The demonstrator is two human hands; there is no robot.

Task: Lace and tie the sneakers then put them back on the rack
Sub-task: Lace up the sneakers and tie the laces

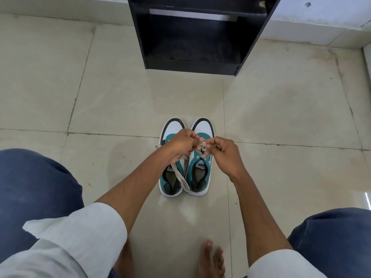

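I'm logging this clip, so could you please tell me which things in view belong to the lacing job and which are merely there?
Part of the job:
left sneaker
right sneaker
lace, pinched by left hand and right hand
black rack

Merely there:
tiled floor
bare foot

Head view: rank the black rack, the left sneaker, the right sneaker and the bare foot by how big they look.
1. black rack, largest by far, though cut off at the top edge.
2. left sneaker and right sneaker: alike, not ranked apart.
3. bare foot, smallest as seen, but partly out of frame and nearer the camera, so unsure.
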